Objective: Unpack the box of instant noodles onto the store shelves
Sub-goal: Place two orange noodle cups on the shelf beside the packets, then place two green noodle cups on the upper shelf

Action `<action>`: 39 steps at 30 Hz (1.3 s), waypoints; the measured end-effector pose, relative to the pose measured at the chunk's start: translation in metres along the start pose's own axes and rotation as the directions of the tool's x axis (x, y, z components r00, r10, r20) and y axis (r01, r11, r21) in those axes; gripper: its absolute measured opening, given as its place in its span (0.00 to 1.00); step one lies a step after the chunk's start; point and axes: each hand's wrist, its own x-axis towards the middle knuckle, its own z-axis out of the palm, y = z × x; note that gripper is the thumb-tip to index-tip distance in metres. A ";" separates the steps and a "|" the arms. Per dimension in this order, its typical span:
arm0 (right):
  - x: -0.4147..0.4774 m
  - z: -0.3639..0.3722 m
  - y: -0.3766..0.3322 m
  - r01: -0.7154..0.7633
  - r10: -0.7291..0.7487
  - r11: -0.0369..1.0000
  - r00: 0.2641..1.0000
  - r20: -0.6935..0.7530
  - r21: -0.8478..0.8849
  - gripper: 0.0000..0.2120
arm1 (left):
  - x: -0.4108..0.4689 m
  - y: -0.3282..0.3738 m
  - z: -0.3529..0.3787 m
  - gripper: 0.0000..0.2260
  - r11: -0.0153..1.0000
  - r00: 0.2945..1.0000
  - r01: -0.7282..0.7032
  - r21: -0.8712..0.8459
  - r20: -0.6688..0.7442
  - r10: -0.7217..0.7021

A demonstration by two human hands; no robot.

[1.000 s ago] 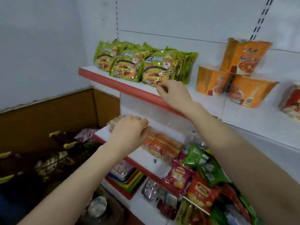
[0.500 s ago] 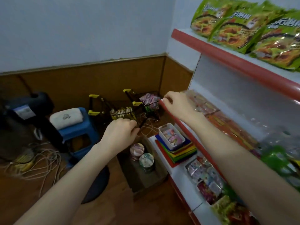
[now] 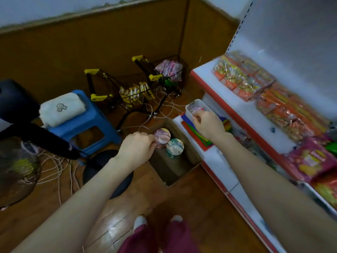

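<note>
1. Left hand (image 3: 136, 147): fingers curled, fingertips at the rim of the pink-lidded cup (image 3: 163, 136); cannot tell whether it grips.
2. Box (image 3: 191, 150): open on the floor, against the shelf (image 3: 217, 161). Inside are the pink-lidded cup and a green-lidded cup (image 3: 175, 147), upright, side by side.
3. Right hand (image 3: 209, 125): curled into a fist over the shelf, just beside a white tray (image 3: 191, 105).
4. Two wire carts (image 3: 135, 95) near the wall.

The floor (image 3: 113, 232) is shiny wood. The box (image 3: 192, 152) is dull brown cardboard. The blue stool (image 3: 87, 121) is smooth plastic, and the towel (image 3: 62, 108) is soft cloth.
</note>
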 end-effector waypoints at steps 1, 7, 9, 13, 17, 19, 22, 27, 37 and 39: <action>0.001 0.007 0.009 -0.026 0.026 1.000 1.000 0.010 -0.006 0.12 | 0.006 -0.002 0.011 0.12 1.000 0.999 -0.010 0.005 0.040 0.010; 0.026 0.053 0.064 -0.130 0.133 0.991 0.985 0.108 -0.037 0.12 | 0.050 -0.010 0.080 0.10 1.000 0.975 -0.004 0.019 0.220 0.000; 0.038 0.074 0.081 -0.148 0.154 0.988 0.976 0.155 -0.045 0.11 | 0.066 -0.013 0.106 0.10 1.000 0.962 0.014 0.009 0.274 -0.016; 0.062 0.119 0.105 -0.165 0.174 0.985 0.959 0.222 -0.058 0.12 | 0.099 -0.025 0.158 0.11 0.999 0.927 0.033 0.013 0.372 -0.036; 0.086 0.179 0.125 -0.173 0.180 0.984 0.954 0.241 -0.052 0.13 | 0.127 -0.040 0.215 0.12 0.999 0.884 0.037 0.040 0.464 -0.052; 0.099 0.214 0.135 -0.172 0.180 0.984 0.954 0.238 -0.054 0.12 | 0.141 -0.050 0.249 0.12 0.998 0.865 0.035 0.046 0.499 -0.053; 0.118 0.268 0.155 -0.209 0.215 0.977 0.946 0.245 -0.051 0.12 | 0.161 -0.066 0.304 0.12 0.999 0.843 -0.003 0.051 0.537 -0.025; 0.132 0.357 0.195 -0.315 0.314 0.948 0.922 0.225 -0.032 0.13 | 0.186 -0.082 0.403 0.12 0.999 0.821 -0.013 0.046 0.570 -0.016; 0.158 0.504 0.280 -0.545 0.508 0.838 0.795 0.332 0.025 0.16 | 0.249 -0.090 0.602 0.11 0.997 0.764 -0.004 0.076 0.644 -0.046; 0.166 0.523 0.287 -0.590 0.527 0.802 0.770 0.360 0.089 0.18 | 0.257 -0.091 0.631 0.12 0.998 0.754 0.034 0.044 0.654 -0.054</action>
